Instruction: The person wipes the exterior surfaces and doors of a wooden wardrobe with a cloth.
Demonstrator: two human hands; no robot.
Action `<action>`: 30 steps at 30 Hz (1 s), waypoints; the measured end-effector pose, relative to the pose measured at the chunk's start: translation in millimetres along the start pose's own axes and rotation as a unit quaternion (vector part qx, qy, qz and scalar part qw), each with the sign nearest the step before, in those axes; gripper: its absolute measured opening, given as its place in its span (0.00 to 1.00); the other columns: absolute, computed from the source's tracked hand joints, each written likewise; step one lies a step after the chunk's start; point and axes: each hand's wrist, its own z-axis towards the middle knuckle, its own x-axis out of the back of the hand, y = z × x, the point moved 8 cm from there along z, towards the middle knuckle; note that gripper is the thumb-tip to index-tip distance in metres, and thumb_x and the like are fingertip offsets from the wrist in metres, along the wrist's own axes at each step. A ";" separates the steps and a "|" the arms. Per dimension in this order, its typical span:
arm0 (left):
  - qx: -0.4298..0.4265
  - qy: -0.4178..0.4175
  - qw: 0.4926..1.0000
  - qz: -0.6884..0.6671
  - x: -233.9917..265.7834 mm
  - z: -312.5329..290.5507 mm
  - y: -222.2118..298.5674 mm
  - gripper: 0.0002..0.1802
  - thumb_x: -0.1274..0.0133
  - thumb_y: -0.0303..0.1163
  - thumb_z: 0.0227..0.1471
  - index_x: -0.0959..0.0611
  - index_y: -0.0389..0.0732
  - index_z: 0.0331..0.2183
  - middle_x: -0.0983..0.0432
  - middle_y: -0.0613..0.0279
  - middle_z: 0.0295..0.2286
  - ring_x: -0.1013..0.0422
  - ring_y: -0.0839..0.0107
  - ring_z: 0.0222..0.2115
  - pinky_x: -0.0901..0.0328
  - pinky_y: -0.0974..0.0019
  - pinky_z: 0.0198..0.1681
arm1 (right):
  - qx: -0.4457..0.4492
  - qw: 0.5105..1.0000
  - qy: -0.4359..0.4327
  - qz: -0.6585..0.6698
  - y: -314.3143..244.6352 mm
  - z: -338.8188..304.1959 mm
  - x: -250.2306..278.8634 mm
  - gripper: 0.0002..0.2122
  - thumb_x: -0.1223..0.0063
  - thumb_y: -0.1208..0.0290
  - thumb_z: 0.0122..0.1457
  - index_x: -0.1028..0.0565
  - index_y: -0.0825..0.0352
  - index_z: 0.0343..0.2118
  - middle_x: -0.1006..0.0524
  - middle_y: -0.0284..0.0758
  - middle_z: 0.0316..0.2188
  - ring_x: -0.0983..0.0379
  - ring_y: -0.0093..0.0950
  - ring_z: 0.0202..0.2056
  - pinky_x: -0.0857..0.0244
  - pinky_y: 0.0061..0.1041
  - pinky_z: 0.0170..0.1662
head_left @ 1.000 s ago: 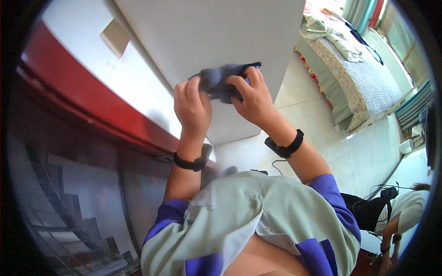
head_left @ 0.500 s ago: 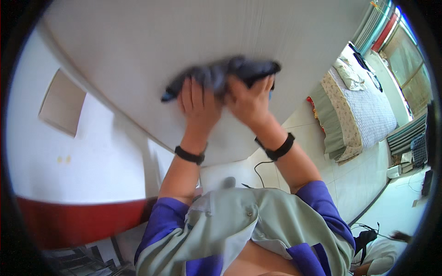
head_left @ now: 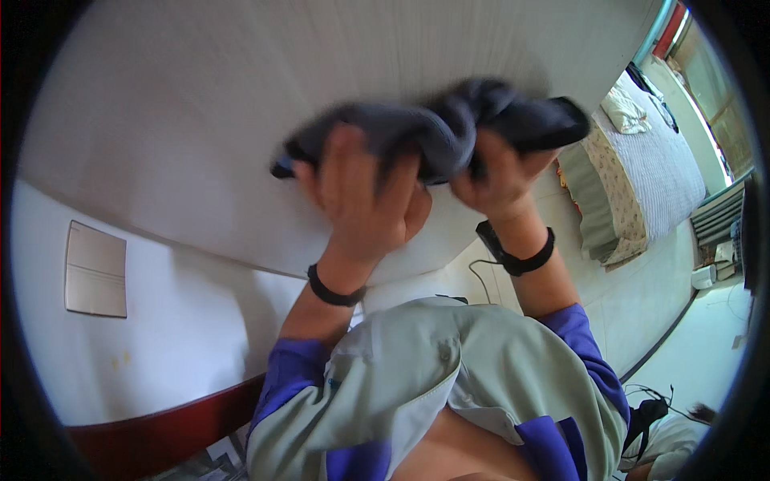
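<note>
A bunched dark grey cloth (head_left: pixel 401 132) stretches between both hands in front of a pale, faintly grained panel (head_left: pixel 241 72). My left hand (head_left: pixel 361 196) lies along the cloth's lower left part, its fingers bent and smeared by motion. At the cloth's right part, my right hand (head_left: pixel 501 172) grips a fold between thumb and fingers. The cloth's ends stick out past both hands. Whether the cloth touches the panel at every point is hidden. A black band sits on each wrist.
A bed (head_left: pixel 650 160) with a light quilt stands to the right on a tiled floor. A white wall with a brown cardboard-like sheet (head_left: pixel 96 269) is at left, above a red band (head_left: pixel 168 429). A dark cable (head_left: pixel 481 276) lies near my waist. Another person (head_left: pixel 666 445) shows at lower right.
My right hand has moved to the right, and the hands are farther apart. The cloth has spread wider and looks larger. My view has turned slightly, shifting the wall and bed.
</note>
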 end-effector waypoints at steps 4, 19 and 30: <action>0.053 0.094 0.994 0.036 7.4 31.4 -17.4 0.17 0.57 0.41 0.45 0.22 0.50 0.38 0.42 0.48 0.52 0.46 0.51 0.53 0.66 0.45 0.57 | -0.035 0.997 0.060 0.039 10.3 29.0 8.1 0.17 0.43 0.68 0.31 0.23 0.56 0.32 0.34 0.43 0.38 0.40 0.41 0.39 0.49 0.38 0.43; 0.049 -0.011 0.992 0.120 -31.3 -57.8 17.1 0.37 0.55 0.44 0.49 0.43 0.29 0.53 0.49 0.41 0.53 0.50 0.45 0.54 0.62 0.41 0.55 | 0.173 0.972 -0.097 0.130 -11.2 -45.6 -15.9 0.15 0.43 0.71 0.35 0.22 0.53 0.32 0.28 0.33 0.36 0.32 0.36 0.36 0.41 0.38 0.37; 0.044 0.119 0.984 0.122 -14.2 -9.0 31.8 0.18 0.52 0.33 0.48 0.30 0.37 0.42 0.33 0.50 0.42 0.38 0.55 0.46 0.49 0.42 0.52 | 0.103 0.946 -0.115 0.285 -9.3 44.9 -5.4 0.10 0.44 0.76 0.42 0.23 0.63 0.32 0.26 0.40 0.30 0.29 0.37 0.31 0.35 0.31 0.33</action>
